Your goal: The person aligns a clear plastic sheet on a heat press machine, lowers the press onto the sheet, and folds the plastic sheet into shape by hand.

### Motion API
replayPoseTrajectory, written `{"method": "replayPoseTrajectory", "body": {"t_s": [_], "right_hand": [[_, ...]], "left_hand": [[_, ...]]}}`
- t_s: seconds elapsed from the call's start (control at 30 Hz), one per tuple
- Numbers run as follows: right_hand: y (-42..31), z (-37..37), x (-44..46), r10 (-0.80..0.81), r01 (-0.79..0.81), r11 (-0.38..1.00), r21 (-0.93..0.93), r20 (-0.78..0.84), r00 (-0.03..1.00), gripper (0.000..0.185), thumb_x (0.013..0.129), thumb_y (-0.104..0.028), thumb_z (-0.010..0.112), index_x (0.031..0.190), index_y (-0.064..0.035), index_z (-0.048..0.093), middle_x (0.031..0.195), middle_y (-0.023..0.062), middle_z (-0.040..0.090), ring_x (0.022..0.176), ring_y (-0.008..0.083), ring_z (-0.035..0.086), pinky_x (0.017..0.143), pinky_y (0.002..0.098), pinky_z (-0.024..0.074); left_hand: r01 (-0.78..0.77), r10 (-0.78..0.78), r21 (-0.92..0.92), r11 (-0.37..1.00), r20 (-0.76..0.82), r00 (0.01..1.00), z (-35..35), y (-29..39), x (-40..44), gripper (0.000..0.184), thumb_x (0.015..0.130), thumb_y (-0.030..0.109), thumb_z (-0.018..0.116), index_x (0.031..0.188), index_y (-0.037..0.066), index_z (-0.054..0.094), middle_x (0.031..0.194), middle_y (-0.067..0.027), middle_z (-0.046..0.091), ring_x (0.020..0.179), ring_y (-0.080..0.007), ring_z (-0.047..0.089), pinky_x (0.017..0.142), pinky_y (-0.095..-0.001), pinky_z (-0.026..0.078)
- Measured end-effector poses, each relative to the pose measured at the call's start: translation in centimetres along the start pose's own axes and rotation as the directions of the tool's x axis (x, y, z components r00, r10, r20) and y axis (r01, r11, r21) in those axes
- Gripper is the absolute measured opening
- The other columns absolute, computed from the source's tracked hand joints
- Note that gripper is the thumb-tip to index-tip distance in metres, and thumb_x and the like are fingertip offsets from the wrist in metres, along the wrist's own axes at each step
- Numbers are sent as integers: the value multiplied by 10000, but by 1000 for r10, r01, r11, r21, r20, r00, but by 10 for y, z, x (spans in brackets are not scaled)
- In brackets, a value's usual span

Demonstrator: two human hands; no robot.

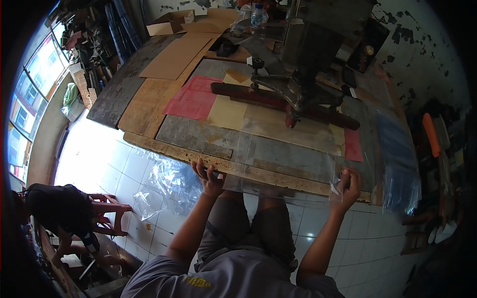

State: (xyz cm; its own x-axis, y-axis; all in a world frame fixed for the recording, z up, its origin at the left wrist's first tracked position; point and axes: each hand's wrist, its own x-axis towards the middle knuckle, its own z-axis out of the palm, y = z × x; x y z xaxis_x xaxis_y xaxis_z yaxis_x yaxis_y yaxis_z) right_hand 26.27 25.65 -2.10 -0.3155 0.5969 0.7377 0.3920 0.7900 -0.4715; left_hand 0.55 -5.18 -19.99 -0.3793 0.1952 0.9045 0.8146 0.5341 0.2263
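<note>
Nearest to us, below the front edge of the worktop (135,113), our grey shirt (233,275) fills the bottom of the view. Our left hand (210,181) is at that edge, its fingers loosely curled and a little apart; we cannot tell whether it grips anything. Our right hand (351,185) is closed, thumb against fingers, pinching the right side of a clear plastic sheet (290,151) that wrinkles at the pinch.

The sheet hangs slightly over the front edge and reaches back across a grey board (186,130) onto a yellow strip (227,112). We judge it light, limp and slippery, quick to crease and apt to cling to what it lies on. We would take it by both near corners, with flat fingers rather than nails, and keep it lightly taut so that it does not sag.

To the right, a pile of clear plastic (399,169) drapes over the worktop's side; on the floor to the left lies a loose heap of film (171,185), with a co-worker (62,208) bent beyond it.

Further back, a dark red bar (328,117) crosses above the yellow strip beneath a heavy press (308,54). Cardboard (176,57) and a plastic bottle (258,19) are farthest.
</note>
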Motion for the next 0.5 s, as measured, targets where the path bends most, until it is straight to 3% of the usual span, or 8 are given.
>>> {"method": "replayPoseTrajectory", "body": {"t_s": [0.07,0.5], "right_hand": [[1,0,0,-3,3,1000,-6,-1,1000,179,988,-139,618,948,24,681,977,140,695,974,303,665,877,397,500],[1,0,-1,32,-32,999,-1,3,999,138,963,-127,637,923,-4,685,984,114,695,1011,303,667,910,414,483]], "left_hand": [[58,-58,-67,996,2,998,-3,6,1,817,783,192,835,1439,169,348,1547,-302,247,1459,-592,172,1155,-715,207],[59,-58,-60,996,13,998,-3,6,2,853,784,188,832,1463,183,315,1556,-295,229,1467,-592,147,1156,-720,195]]}}
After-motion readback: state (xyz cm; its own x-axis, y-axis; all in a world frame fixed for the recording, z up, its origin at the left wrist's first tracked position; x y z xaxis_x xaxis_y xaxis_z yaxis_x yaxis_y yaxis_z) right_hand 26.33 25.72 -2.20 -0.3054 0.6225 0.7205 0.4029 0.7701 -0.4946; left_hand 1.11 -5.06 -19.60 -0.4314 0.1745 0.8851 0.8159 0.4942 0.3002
